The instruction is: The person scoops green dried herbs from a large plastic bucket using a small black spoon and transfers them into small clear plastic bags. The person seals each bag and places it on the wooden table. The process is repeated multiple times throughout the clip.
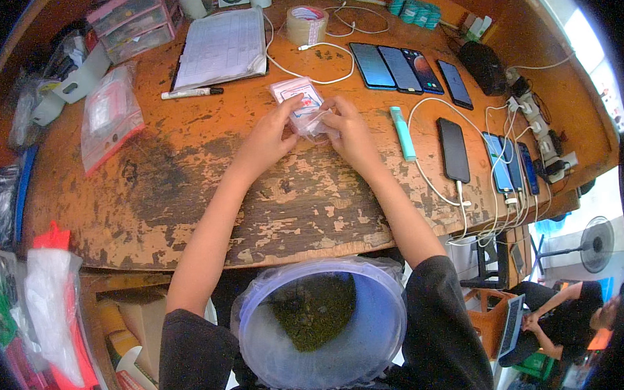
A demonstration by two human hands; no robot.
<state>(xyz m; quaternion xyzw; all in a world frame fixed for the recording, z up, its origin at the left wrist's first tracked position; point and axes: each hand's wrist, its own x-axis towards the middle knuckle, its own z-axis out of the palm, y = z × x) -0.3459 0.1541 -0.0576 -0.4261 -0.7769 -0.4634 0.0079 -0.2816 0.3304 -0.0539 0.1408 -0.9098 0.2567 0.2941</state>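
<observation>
Above the middle of the worn wooden desk [206,223], I hold a small clear plastic packet with white, red and blue print [297,94]. My left hand [269,142] grips its left side, the thumb and fingers closed on it. At its lower right, my right hand [351,129] pinches the crinkled clear plastic. The fingers partly cover the packet, so what lies inside cannot be made out. Between my arms, against my body, sits a round translucent tub [253,341] lined with plastic, holding dark green crumbly material [318,312].
Several phones [455,149] and white charging cables lie on the right, beside a teal marker [402,134]. A clipboard with paper [221,49], a pen [191,93] and a tape roll [307,28] are farther back. A red-edged plastic bag [110,114] lies left. Another person [555,323] sits lower right with a laptop.
</observation>
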